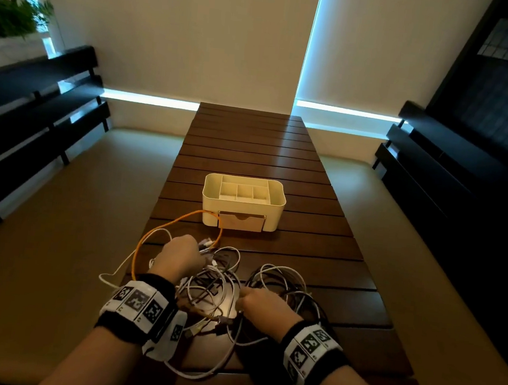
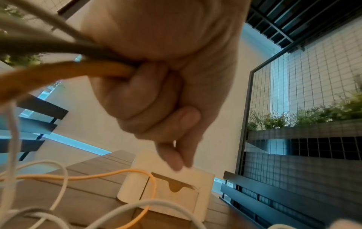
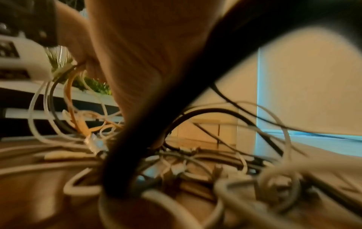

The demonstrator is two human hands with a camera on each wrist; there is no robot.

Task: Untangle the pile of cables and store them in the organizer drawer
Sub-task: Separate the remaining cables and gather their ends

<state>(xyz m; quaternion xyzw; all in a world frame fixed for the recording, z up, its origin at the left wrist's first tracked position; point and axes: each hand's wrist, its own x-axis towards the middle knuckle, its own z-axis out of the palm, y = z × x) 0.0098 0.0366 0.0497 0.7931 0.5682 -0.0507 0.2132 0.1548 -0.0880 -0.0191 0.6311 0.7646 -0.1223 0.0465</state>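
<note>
Left of the organizer [image 1: 243, 202], the orange cable [image 1: 162, 230] loops across the tabletop [image 1: 251, 142] and into the left hand [image 1: 182, 255], whose fingers [image 2: 149, 86] curl round it along with grey strands. Nearer than the organizer, the tangled pile of cables [image 1: 221, 294] covers the slats. Its drawer [image 1: 241, 221] is nearly closed. At the pile's right sits the right hand [image 1: 262, 305], its grip hidden in blur, so I cannot tell
</note>
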